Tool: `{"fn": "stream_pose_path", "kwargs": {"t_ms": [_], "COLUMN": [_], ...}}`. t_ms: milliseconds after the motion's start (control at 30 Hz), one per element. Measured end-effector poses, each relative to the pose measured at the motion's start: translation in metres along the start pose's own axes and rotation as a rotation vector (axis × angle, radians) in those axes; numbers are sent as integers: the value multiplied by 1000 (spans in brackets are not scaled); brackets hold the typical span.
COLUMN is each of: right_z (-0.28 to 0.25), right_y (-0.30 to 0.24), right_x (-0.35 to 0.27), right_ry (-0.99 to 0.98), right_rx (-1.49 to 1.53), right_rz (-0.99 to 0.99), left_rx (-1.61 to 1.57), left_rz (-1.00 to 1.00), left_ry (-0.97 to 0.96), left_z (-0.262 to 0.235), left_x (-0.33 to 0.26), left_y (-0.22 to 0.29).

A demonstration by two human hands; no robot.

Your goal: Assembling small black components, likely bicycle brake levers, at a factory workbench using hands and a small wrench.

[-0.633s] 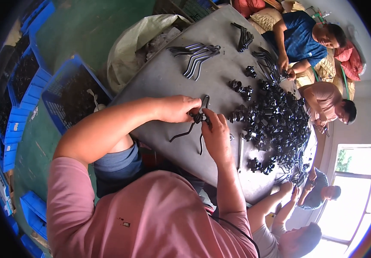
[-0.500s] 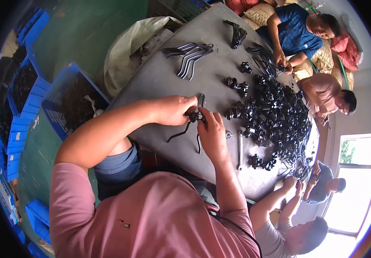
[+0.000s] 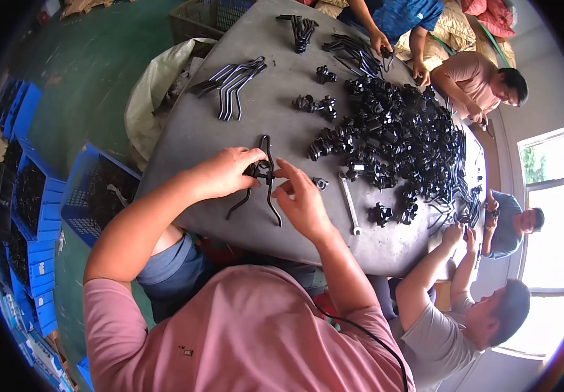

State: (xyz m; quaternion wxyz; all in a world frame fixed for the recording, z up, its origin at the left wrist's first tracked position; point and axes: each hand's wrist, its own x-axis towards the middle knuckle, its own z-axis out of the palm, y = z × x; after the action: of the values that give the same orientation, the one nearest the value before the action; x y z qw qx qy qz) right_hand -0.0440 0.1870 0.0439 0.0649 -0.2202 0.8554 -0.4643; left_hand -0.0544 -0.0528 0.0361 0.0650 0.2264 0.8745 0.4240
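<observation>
My left hand [image 3: 233, 171] is closed around a black bent-rod part with a clamp [image 3: 265, 171], whose two legs point toward me over the table's near side. The clamp sits in the middle of the rods and is partly hidden by the fingers. My right hand [image 3: 301, 199] is just right of it, index finger and thumb apart, with the index tip at or very near the clamp. To the right of that hand lie a small metal nut-like ring [image 3: 320, 184] and a silver wrench [image 3: 350, 204].
Black clamps [image 3: 393, 130] form a big heap on the grey table [image 3: 164, 173]. Bent black rods [image 3: 233, 85] lie at the far left, more [image 3: 298, 31] farther back. Blue crates [image 3: 89, 196] and a white sack [image 3: 154, 98] stand left. Several co-workers [image 3: 386, 16] sit around.
The view has turned, shifting the table contents leftward. My right fingers have loosened from the clamp and spread apart, while my left hand keeps its hold on the rod part.
</observation>
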Motion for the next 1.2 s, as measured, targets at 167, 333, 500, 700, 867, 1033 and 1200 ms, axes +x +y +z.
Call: {"fn": "stream_pose_path", "kwargs": {"t_ms": [167,333,500,700,867,1033,1200], "right_z": [-51,-64,-65,-51,-15,10,14], "right_y": [52,81,89,47,37,42,31], "right_x": [-27,-30,-24,-13,3,12,19], "right_ry": [164,98,165,153,55,2,-2], "right_rx": [-606,-622,-405,521,760,897,527], "right_rz": [-136,-75,-66,275,336,408,407], "left_rx": [-9,-29,19,-55,-66,-132,-143], "left_rz": [-21,3,21,32,33,0,-42], "left_ry": [3,1,28,-12,-26,-39,-69], "left_z": [0,-5,-2,-5,-7,-8,-12], "left_x": [2,1,2,3,2,1,1], "left_y": [-1,0,0,-7,-7,-7,-4]}}
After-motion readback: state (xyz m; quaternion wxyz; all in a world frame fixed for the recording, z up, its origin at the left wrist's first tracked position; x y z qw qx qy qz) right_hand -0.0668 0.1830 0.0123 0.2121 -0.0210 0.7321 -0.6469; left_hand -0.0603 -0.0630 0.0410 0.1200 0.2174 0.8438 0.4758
